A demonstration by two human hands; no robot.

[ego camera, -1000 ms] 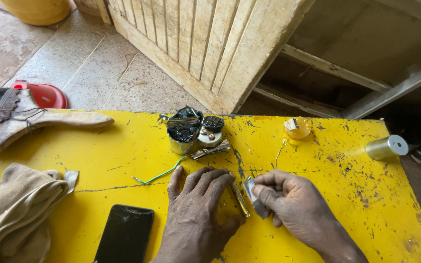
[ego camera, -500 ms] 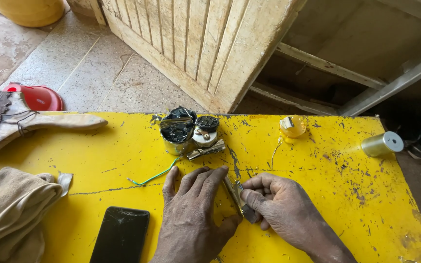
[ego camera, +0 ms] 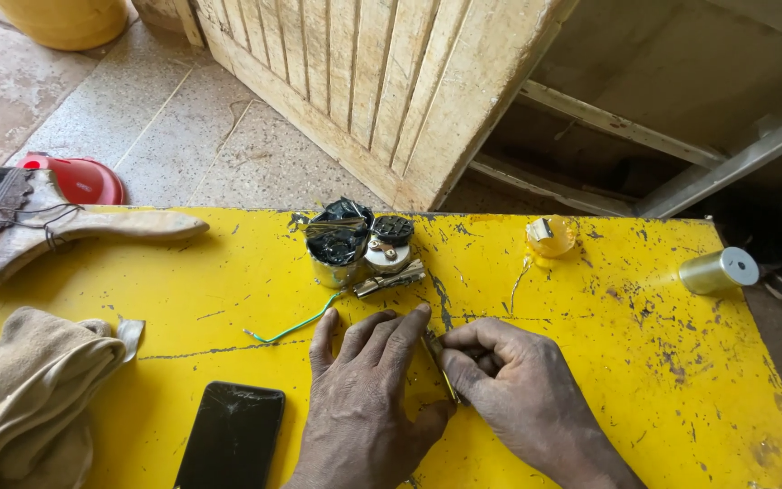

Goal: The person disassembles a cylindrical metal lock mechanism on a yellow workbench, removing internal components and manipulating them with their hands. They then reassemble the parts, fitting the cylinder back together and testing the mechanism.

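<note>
A thin metal strip [ego camera: 438, 367] lies on the yellow counter [ego camera: 644, 362], low in the middle, between both hands. The right hand [ego camera: 509, 385] pinches its upper end with closed fingers. The left hand [ego camera: 364, 398] lies flat and open, pressing beside it (holding nothing). At 11 o'clock sits a small motor [ego camera: 355, 240] with a green wire [ego camera: 296, 326]; at 7 o'clock, a phone [ego camera: 231, 436].

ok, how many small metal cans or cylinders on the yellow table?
2. One dirty metal can stands at the far edge near the middle, topped with black bits. One shiny cylinder lies on its side at the far right edge. Others may be out of view.
</note>
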